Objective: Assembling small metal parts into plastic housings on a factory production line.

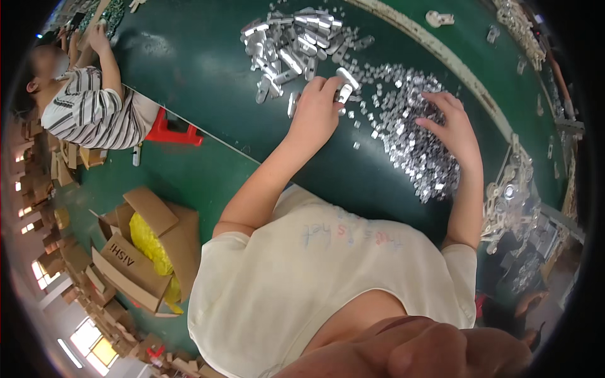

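On the dark green table lies a heap of elongated, round-ended silver metal pieces (293, 60). My left hand (315, 110) is at the near side of this heap, its thumb and fingers closed on one shiny elongated metal piece (345, 94). Another such piece (347, 78) lies just beyond my fingertips. To the right spreads a pile of small, shiny, block-like metal bits (409, 148). My right hand (452, 126) hovers at the right side of that pile, thumb and fingers apart, with nothing visible between them.
A pale curved rail (447, 50) borders the table's far right side. Beyond it are clear and whitish plastic parts (513, 201). At left, another person in a striped shirt (94, 104) works near a red stool (173, 129). An open cardboard box (183, 246) holds a yellow bag (149, 242).
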The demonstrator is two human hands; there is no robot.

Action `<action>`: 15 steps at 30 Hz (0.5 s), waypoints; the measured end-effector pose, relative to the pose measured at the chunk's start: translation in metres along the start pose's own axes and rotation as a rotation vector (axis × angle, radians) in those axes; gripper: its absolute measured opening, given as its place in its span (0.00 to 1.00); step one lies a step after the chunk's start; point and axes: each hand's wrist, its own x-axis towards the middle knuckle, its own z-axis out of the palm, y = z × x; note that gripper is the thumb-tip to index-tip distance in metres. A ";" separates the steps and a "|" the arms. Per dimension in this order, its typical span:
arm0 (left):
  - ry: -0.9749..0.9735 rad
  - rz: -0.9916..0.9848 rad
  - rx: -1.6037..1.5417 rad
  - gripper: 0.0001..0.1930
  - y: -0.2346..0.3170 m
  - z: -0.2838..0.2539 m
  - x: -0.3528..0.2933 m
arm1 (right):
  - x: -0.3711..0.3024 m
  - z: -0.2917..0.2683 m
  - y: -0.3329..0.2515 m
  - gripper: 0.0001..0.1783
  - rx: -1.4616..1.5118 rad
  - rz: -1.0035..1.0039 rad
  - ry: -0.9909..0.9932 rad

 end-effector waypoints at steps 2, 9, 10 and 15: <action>-0.019 -0.063 -0.048 0.20 0.005 0.000 -0.001 | -0.014 0.014 -0.004 0.16 -0.112 -0.048 0.107; -0.167 -0.122 -0.041 0.17 0.016 0.002 0.016 | -0.022 0.017 0.018 0.04 -0.167 -0.055 0.330; -0.180 -0.108 -0.024 0.17 0.018 0.001 0.017 | -0.023 0.017 0.020 0.05 -0.154 -0.025 0.355; -0.174 -0.098 0.005 0.13 0.023 -0.002 0.014 | -0.034 0.021 0.029 0.06 -0.008 0.019 0.381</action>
